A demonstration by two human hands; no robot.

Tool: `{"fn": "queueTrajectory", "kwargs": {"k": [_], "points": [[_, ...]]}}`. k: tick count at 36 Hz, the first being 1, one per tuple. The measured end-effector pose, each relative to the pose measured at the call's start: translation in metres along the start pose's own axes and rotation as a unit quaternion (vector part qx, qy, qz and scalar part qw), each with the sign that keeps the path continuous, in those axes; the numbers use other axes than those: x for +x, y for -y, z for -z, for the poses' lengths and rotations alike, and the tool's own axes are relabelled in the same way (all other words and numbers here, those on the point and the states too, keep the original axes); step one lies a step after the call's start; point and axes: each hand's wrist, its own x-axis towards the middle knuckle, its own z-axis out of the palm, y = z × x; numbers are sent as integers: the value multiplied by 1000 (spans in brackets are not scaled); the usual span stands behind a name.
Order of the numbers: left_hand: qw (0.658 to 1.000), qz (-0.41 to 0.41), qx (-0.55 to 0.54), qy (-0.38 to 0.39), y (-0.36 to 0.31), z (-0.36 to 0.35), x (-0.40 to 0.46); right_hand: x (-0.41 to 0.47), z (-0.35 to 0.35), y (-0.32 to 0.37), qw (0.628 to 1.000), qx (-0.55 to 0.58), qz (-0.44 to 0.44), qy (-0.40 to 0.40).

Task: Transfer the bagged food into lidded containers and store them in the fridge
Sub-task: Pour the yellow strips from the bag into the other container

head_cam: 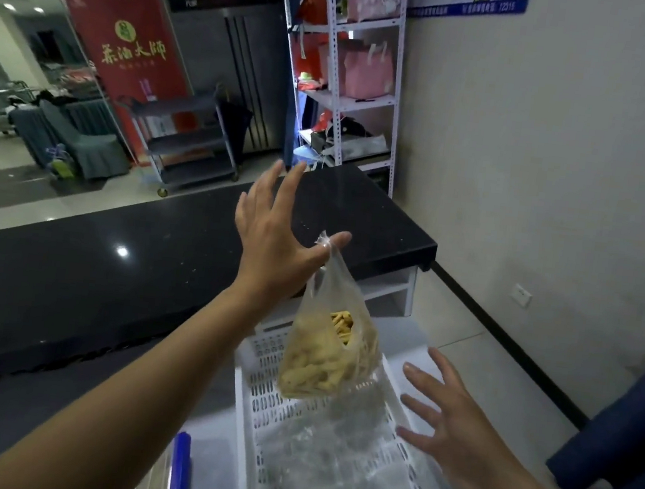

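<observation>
1. Above the white basket (256, 389), a clear bag (325, 349) of pale yellow food hung in the air, its knotted top looped over the left thumb.
2. Left hand (273, 238) was raised over the black worktop (68, 275), near its right end; the fingers were spread straight, so its grip was wide, with only the thumb hooked through the bag's top.
3. Right hand (460, 429) hovered at the basket's right rim, fingers spread and relaxed; its grip was wide apart and had hold of nothing.
4. Bag and right hand were apart, the bag's bottom hanging just above the basket's inside.
5. Inside the basket lay crumpled clear plastic (340, 459), whose contents could not be told.
6. Just beside the basket's left wall, at the lower edge of the view, stood a blue-edged item (180, 465), too blurred to name.
7. Beyond the worktop's far end stood a white rack (396, 92) with pink bags, a steel fridge (246, 54), a grey cart (188, 136) and a red banner (130, 49).
</observation>
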Motion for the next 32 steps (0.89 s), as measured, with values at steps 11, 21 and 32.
{"fn": "queueTrajectory", "kwargs": {"k": [11,21,32], "points": [[984,-15,65,-168,-26,50,-10,25,-32,-69,923,330,-112,166],[981,26,118,-150,-8,121,-70,8,-62,-96,936,296,-88,171],[969,122,101,-190,32,257,-193,-80,-136,-133,978,139,-37,152]]}}
